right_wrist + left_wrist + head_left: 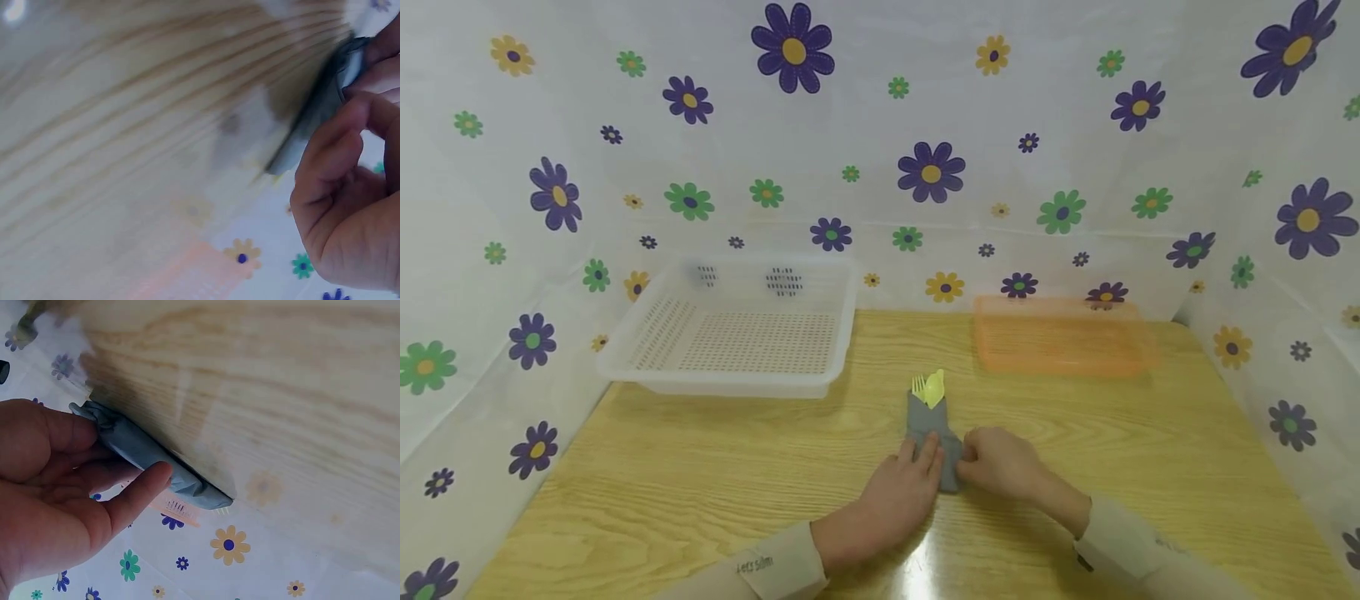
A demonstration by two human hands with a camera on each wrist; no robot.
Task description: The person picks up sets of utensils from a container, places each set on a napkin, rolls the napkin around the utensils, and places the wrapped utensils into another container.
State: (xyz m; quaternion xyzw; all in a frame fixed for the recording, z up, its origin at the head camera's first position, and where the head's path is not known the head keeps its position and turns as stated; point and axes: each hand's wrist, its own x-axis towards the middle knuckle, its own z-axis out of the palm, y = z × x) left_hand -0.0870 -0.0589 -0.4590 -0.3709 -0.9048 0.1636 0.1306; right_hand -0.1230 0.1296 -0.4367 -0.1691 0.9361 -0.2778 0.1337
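A grey napkin (928,417) lies wrapped lengthwise on the table around a yellow-green plastic fork (918,385) and spoon (934,388). Only the fork's tines and the spoon's bowl stick out at its far end. My left hand (901,492) rests its extended fingers on the napkin's middle from the near left. At the lower right, my right hand (1003,462) pinches the napkin's edge with curled fingers. The left wrist view has the rolled napkin (147,450) running past the thumb. In the right wrist view the napkin (306,125) is partly behind the fingers.
A white perforated basket (730,387) stands at the back left of the wooden table (700,483). An orange shallow basket (1067,367) is at the back right. A flower-printed white sheet (850,117) surrounds the table at the back and sides.
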